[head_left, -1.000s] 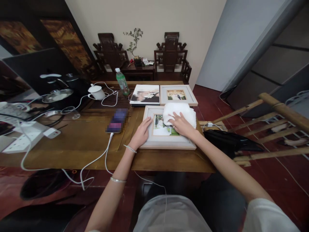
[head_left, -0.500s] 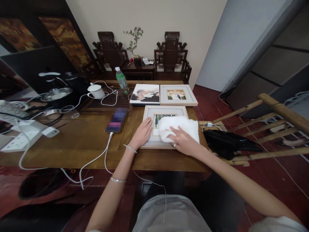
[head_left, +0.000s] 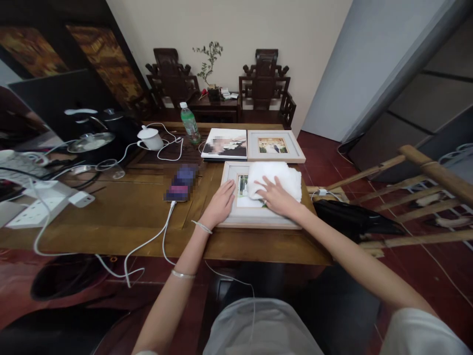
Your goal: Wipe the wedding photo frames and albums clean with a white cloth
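Observation:
A light-framed photo (head_left: pixel 236 217) lies flat on the wooden table (head_left: pixel 121 217) in front of me. My left hand (head_left: pixel 220 204) rests flat and open on the frame's left edge. My right hand (head_left: pixel 278 197) presses with fingers spread on a white folded cloth (head_left: pixel 275 176) that covers the upper right of the picture. A second framed photo (head_left: pixel 275 145) and a photo book (head_left: pixel 224 144) lie side by side just beyond it.
A phone (head_left: pixel 181 182) on a white cable lies left of the frame. A green bottle (head_left: pixel 189 123), white teapot (head_left: pixel 151 139), pot lids and power strips (head_left: pixel 33 209) fill the table's left. A black bag (head_left: pixel 351 219) and bamboo rack (head_left: pixel 417 197) stand to the right.
My right hand slid the cloth down over the picture toward me, then back up toward the frame's far right. The left hand stayed on the frame's left edge.

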